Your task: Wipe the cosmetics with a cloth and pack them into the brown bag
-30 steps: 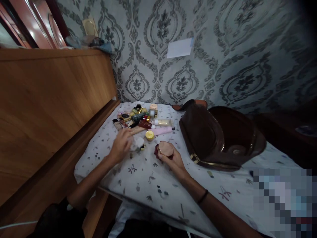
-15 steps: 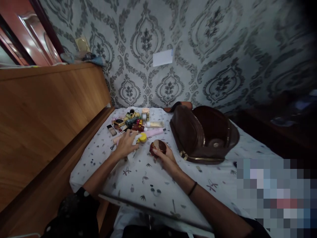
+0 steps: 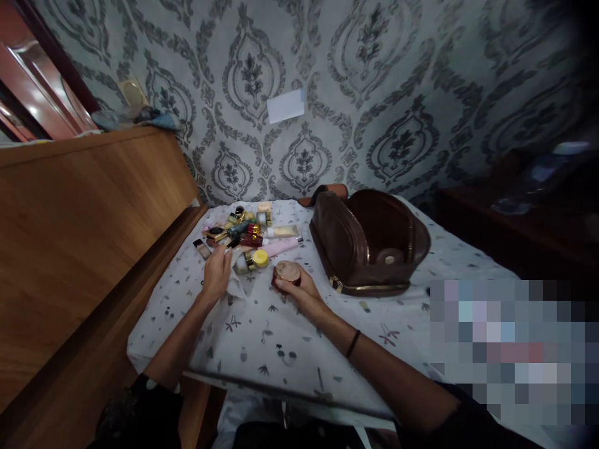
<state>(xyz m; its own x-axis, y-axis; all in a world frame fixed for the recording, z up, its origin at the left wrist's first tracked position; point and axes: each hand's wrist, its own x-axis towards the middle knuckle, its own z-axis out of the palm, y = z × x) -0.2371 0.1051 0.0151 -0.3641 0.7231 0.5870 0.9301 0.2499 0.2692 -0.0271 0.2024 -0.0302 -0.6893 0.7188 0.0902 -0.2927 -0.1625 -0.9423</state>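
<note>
**Fig.** Right hand point(image 3: 302, 293) gripping a round compact point(image 3: 287, 272); left hand point(image 3: 216, 272) pinching a white cloth point(image 3: 238, 288).
Cosmetics point(image 3: 248, 234) lie scattered on a printed sheet point(image 3: 281, 349), beside an open brown bag point(image 3: 360, 243).

Papered all over in grey damask wallpaper point(image 3: 374, 93) (kinda loud, honestly), with a white card point(image 3: 285, 106) stuck on it. Flanked by a tall wooden panel point(image 3: 84, 249) and a glossy red door point(image 3: 42, 81), dark furniture point(image 3: 496, 237) off right, all lit pretty dimly.

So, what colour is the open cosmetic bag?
The open cosmetic bag is dark brown with gold-coloured trim, clearest in the head view.
</note>
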